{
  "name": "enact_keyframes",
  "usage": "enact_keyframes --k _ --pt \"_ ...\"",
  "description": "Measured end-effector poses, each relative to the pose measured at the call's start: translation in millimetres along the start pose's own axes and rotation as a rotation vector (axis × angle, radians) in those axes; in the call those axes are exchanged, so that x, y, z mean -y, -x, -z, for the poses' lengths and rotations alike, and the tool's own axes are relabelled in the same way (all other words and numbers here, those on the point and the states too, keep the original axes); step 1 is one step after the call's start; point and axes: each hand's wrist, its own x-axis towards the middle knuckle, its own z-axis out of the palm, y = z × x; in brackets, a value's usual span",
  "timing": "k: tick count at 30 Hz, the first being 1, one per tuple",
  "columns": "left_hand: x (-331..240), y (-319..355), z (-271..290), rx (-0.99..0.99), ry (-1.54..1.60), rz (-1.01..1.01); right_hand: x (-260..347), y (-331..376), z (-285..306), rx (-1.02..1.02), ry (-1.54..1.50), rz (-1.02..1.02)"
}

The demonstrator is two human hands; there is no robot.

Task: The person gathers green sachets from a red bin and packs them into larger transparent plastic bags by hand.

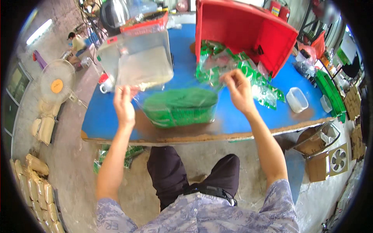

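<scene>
A green bundle stands near the front edge of the blue table, inside what looks like a clear plastic bag, slightly smeared by motion. My left hand is closed on the bag's upper left edge. On the other side, my right hand pinches the film at its upper right, so the bag's mouth stretches between both hands. Behind my right hand, green and clear printed packets spill from a red plastic crate lying on its side.
A translucent tub lies tipped at the back left, beside a white and red mug. A small clear container sits at the right of the table. A fan stands at left, with another person beyond.
</scene>
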Motion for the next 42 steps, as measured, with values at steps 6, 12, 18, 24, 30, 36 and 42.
enact_keyframes --k 6,12,18,24,30,36,42 --pt "30 -13 -42 -0.133 -0.092 -0.055 -16 -5 -63 -0.238 -0.507 -0.231" --pt "35 27 -36 -0.337 -0.311 -0.365 -16 41 -81 -0.45 -0.407 -0.316" --pt "36 116 10 -0.317 -0.219 -0.441 -6 147 -79 -0.215 -0.442 -0.318" --pt "42 152 30 -0.295 -0.317 0.005 -2 165 -83 -0.19 -0.358 -0.583" --pt "41 144 44 -0.158 -0.632 0.231 -6 167 -82 -0.04 -0.003 -0.708" --pt "29 130 54 -0.026 -0.763 0.412 10 159 -82 -0.02 0.425 -0.563" --pt "-24 117 50 -0.271 -0.615 0.025 17 141 -54 -0.268 0.386 -0.342"
